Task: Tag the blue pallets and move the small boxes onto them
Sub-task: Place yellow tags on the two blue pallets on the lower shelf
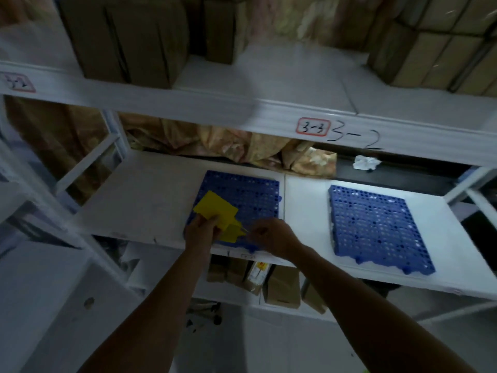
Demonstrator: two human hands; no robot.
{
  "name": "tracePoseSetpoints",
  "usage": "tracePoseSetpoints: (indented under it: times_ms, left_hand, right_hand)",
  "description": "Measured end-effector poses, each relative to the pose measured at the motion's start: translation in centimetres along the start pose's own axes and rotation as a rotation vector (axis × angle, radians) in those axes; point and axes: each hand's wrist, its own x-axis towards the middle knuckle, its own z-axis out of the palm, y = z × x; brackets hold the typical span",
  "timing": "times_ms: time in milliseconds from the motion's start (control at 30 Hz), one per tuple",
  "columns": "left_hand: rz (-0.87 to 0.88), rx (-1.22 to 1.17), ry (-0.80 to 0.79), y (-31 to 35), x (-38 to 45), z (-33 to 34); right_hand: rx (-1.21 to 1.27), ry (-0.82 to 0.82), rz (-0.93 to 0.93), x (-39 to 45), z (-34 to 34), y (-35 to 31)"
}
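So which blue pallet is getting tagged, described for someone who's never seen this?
Find the white shelf under the beam marked 3-2. Two blue pallets lie on it; it's the left pallet, the only one with both hands and yellow tags over its near corner.

the two pallets (243, 195) (376, 224) look like matt blue moulded plastic, pierced all over with round holes. the yellow tags (215, 208) look like thin, smooth plastic or card. the shelf (139, 189) is smooth white painted board. the boxes (282, 286) below are dull brown cardboard.
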Motion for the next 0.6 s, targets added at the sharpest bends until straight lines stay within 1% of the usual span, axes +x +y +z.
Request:
tracePoseSetpoints:
  times_ms: [67,167,233,300,400,467,600]
  left_hand:
    - [-0.045,0.027,-0.061,-1.4,-0.6,3.5]
    - [-0.100,0.019,-0.149,-4.0,-2.7,9.3]
    - [-0.117,-0.009,-0.236,-5.9,-4.5,13.1]
    - [-0.180,-0.024,-0.301,-7.8,-6.2,16.5]
    - [-0.310,-0.015,-0.308,-10.9,-7.9,21.0]
    - [-0.304,0.025,-0.295,-12.9,-8.5,23.6]
    - [-0.263,0.113,-0.183,-16.6,-9.5,27.8]
  right_hand:
    - [-0.113,0.086,0.061,-1.7,-1.7,1.2]
    - [-0.258,0.214,0.072,-5.2,-4.5,4.3]
    - [-0.328,0.232,0.089,-7.6,-6.6,6.8]
    - [-0.349,0.235,0.148,-10.1,-8.5,9.7]
    - [-0.349,0.252,0.254,-13.4,-11.7,14.7]
    - [-0.347,0.268,0.308,-15.0,-14.1,18.1]
    - [-0.366,0.284,0.327,-17.1,-17.9,24.3]
